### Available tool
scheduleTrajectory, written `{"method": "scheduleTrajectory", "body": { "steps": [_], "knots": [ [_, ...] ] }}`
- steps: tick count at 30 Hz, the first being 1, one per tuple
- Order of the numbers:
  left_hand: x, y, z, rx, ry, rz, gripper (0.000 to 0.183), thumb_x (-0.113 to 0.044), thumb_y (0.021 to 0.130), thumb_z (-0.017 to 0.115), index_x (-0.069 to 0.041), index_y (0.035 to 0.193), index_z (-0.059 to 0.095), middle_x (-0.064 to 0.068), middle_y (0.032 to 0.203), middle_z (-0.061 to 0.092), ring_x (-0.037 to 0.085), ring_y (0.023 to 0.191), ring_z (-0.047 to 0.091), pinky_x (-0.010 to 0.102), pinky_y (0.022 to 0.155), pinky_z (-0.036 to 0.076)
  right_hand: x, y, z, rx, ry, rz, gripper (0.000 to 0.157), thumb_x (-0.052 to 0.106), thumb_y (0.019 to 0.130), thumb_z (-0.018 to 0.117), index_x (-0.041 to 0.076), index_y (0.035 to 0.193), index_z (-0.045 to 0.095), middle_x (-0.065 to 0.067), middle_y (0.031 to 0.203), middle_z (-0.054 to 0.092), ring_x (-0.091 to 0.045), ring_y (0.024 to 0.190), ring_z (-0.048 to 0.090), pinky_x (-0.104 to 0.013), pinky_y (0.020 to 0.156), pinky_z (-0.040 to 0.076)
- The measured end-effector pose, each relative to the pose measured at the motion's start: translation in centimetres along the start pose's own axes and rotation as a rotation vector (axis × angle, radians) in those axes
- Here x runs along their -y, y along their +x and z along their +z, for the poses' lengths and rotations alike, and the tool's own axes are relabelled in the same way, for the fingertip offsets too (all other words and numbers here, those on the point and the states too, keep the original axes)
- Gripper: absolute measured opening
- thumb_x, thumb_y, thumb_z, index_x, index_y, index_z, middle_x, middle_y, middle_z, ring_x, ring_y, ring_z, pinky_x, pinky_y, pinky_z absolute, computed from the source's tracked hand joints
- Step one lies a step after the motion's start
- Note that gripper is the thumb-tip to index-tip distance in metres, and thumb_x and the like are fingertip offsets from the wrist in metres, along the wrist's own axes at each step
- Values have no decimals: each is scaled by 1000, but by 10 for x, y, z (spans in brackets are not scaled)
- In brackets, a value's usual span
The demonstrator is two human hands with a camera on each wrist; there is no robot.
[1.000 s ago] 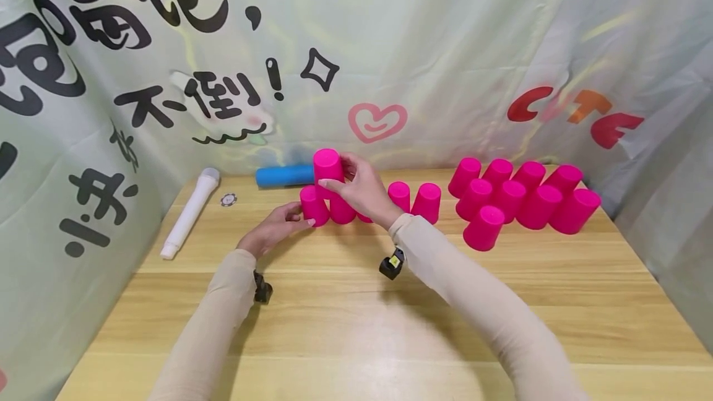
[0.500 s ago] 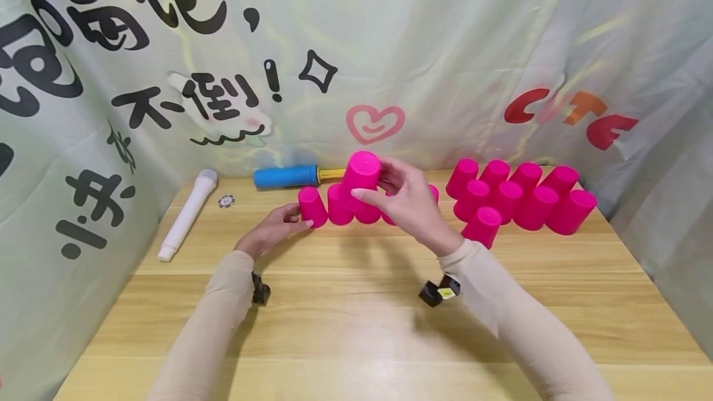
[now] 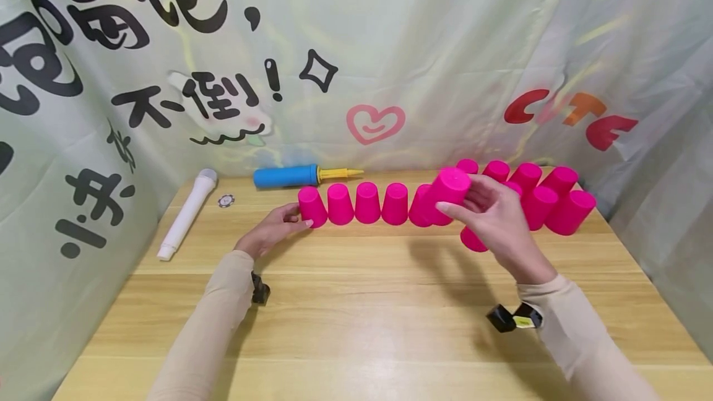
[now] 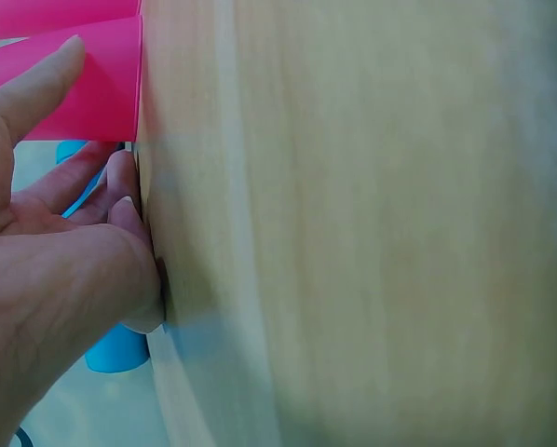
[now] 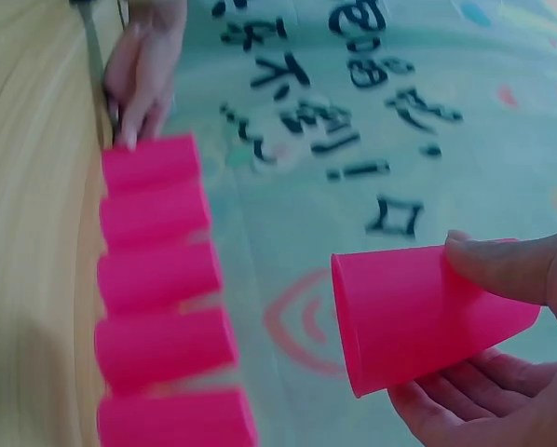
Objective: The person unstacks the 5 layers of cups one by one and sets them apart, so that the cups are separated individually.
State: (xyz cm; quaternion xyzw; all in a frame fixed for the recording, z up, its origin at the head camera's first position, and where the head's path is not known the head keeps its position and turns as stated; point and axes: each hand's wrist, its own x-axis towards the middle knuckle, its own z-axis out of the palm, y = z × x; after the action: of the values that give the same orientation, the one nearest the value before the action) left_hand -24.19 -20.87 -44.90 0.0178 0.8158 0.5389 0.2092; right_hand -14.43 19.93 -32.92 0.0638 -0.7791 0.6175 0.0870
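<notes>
Several pink cups stand upside down in a row across the table. At the row's left end, my left hand point(image 3: 273, 228) holds the end cup point(image 3: 312, 206), thumb against its near face and fingers at its left side. The left wrist view shows that thumb across the cup wall point(image 4: 106, 93); where the index fingertip ends is hidden. My right hand point(image 3: 498, 221) grips another pink cup point(image 3: 450, 187) between thumb and fingers, raised at the row's right end. In the right wrist view this held cup point(image 5: 418, 312) is apart from the row.
More pink cups point(image 3: 570, 212) stand upside down in a cluster at the right, partly behind my right hand. A blue hand pump point(image 3: 286, 176) lies behind the row. A white microphone point(image 3: 188, 215) and a poker chip point(image 3: 226, 201) lie at the left. Printed cloth point(image 3: 445, 48) hangs behind the table.
My right hand has carried its pink cup rightward, from above the row's left end to its right end. The hand pump's yellow nozzle now shows. My left hand stays at the end cup.
</notes>
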Motion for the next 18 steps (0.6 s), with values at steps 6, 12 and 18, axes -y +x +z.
{"method": "scheduleTrajectory", "body": {
  "steps": [6,12,18],
  "knots": [
    [-2,-1,0,8,-7,2,72,-29,97,70,-10,158,35,16,144,44,33,129,36,48,106,39,-15,-6,-38,-101,81,26,53,8,84,84,2,131,61,0,115,68,-11,102,66,-13,85,50],
    [-4,-2,1,16,-4,-5,73,-28,98,69,-9,158,33,16,145,44,34,129,37,50,107,38,-31,-14,-70,-207,112,69,52,7,84,84,6,130,61,3,110,67,-8,95,65,-13,76,53],
    [-4,-1,1,14,2,2,70,-26,99,68,-8,158,35,15,141,46,33,125,39,47,102,41,-45,-20,-94,-288,48,157,56,14,85,84,7,134,60,9,110,65,-4,92,64,-11,72,52]
  ]
}}
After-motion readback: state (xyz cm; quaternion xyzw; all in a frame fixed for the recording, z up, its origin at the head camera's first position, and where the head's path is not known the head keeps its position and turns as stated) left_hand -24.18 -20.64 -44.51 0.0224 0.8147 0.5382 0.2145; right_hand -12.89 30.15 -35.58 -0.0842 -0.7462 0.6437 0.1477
